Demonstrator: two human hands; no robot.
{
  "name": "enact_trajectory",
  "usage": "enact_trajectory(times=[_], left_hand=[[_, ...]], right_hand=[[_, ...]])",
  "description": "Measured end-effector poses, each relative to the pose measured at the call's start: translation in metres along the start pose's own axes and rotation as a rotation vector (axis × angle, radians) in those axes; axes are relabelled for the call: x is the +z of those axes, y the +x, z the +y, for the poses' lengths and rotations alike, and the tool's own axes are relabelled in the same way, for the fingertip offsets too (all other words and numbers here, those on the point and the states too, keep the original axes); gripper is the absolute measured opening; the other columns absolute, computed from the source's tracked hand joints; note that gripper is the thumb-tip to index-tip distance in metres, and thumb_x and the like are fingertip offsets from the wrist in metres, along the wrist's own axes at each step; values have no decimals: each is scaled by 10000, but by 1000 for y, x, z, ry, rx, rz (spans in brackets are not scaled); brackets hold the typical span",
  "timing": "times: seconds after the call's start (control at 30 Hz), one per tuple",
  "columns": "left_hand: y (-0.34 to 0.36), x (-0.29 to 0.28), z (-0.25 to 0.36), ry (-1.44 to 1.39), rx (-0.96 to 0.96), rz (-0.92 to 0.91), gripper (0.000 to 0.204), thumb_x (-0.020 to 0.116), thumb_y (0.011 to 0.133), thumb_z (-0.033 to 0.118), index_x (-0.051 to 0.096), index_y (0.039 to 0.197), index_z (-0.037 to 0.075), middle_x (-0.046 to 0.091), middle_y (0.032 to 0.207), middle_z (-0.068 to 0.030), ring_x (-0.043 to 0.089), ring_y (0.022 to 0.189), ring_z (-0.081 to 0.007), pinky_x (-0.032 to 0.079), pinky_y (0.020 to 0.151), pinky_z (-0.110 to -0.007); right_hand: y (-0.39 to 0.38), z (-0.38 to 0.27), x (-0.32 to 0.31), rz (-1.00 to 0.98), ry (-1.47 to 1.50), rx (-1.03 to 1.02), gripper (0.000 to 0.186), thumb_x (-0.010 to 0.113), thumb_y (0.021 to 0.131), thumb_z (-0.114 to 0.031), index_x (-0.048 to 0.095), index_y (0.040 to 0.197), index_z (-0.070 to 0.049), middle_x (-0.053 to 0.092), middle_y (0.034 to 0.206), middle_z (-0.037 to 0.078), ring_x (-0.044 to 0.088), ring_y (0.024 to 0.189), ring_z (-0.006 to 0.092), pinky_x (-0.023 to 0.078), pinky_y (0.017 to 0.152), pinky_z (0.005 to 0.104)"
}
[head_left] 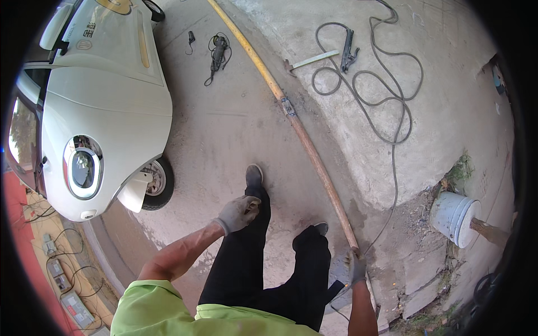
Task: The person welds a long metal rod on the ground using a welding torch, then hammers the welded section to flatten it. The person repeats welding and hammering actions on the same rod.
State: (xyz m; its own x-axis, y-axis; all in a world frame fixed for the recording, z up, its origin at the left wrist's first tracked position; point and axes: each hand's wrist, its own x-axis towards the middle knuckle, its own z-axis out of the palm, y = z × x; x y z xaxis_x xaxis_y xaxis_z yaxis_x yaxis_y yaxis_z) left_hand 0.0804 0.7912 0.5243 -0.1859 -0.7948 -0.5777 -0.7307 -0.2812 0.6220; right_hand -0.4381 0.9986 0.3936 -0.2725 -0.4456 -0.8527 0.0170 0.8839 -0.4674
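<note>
The long pole (313, 157) is cut off at the top.

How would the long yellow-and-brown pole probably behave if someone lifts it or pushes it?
The pole is probably stiff: it shows no sharp bend. It looks round, so it may roll when pushed. It likely feels heavy at the far end, reaching well beyond the right hand.

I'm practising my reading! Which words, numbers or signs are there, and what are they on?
White car: dark lettering and a round emblem; I won't copy these out.
Grey box, lower left: its label is too small to read.
</note>
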Motion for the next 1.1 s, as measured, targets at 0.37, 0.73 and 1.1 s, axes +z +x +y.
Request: enact_trajectory(times=[0.37,0.73,1.1], left_hand=[[405,40,-74,613,527,-597,404,696,978,270,686,1330,70,722,1176,-166,690,1150,-373,552,999,-494],[502,107,-174,680,994,-787,327,715,969,267,696,1236,79,719,1089,-140,715,1050,-343,572,919,-505],[502,120,-81,1004,971,-542,487,747,942,349,657,1317,52,723,1193,-178,702,1131,-376,566,987,-489]], right_hand=[[262,-128,271,137,-813,-453,808,878,830,-347,556,1508,-47,603,1409,197,590,1297,403,494,1093,518],[411,-61,315,180,-876,-853,666,908,783,-359,606,1276,-30,656,1216,195,642,1103,413,535,965,533],[410,-63,291,70,-1048,-783,646,829,846,-462,631,1277,-23,681,1230,233,699,1115,428,574,957,522]])
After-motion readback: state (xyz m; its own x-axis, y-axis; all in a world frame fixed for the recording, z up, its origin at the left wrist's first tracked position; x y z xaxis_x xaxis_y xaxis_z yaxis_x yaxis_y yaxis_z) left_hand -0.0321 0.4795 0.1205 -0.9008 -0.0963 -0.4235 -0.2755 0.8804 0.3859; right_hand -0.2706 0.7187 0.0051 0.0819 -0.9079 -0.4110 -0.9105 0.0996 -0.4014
